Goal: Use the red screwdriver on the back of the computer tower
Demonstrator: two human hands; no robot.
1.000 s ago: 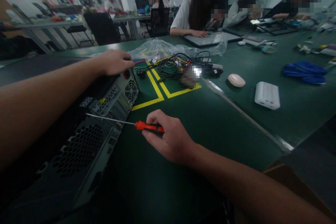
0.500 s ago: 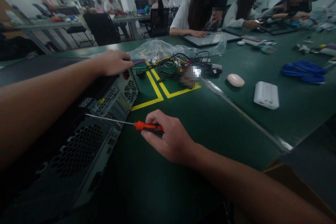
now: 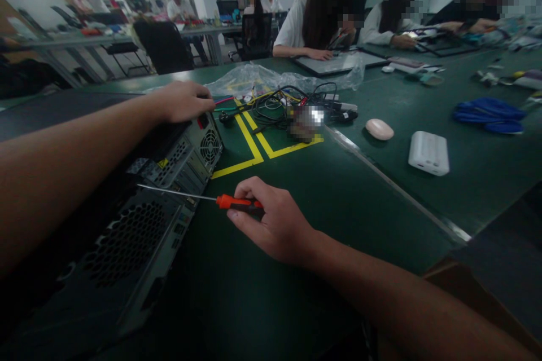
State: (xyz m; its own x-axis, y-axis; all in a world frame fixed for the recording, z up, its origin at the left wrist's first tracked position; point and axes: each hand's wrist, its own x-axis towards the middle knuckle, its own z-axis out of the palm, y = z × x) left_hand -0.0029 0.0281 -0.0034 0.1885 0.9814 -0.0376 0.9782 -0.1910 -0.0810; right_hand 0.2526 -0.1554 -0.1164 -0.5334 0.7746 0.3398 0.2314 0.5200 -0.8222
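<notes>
A desktop computer case (image 3: 169,248) lies on its side at the left, its back panel with vents and ports turned toward the right. My left hand (image 3: 186,100) is on the case's far upper corner, fingers bent over the edge, and the forearm covers much of the top. In my right hand (image 3: 275,217) is a screwdriver (image 3: 239,203) with an orange and black handle, gripped between thumb and fingers. Its long thin shaft points left, and the tip touches or nearly touches the back panel near a seam above the large honeycomb vent. Any screw there is too small to make out.
Beyond the case lies a tangle of cables (image 3: 271,110) beside clear plastic film (image 3: 254,76). Yellow tape (image 3: 237,167) marks the green table. To the right are a pink oval object (image 3: 379,129), a white box (image 3: 428,152) and a blue bundle (image 3: 489,114). Several people work across the table.
Both hands and the screwdriver hold almost the same positions against the case. In the background, people have shifted slightly.
</notes>
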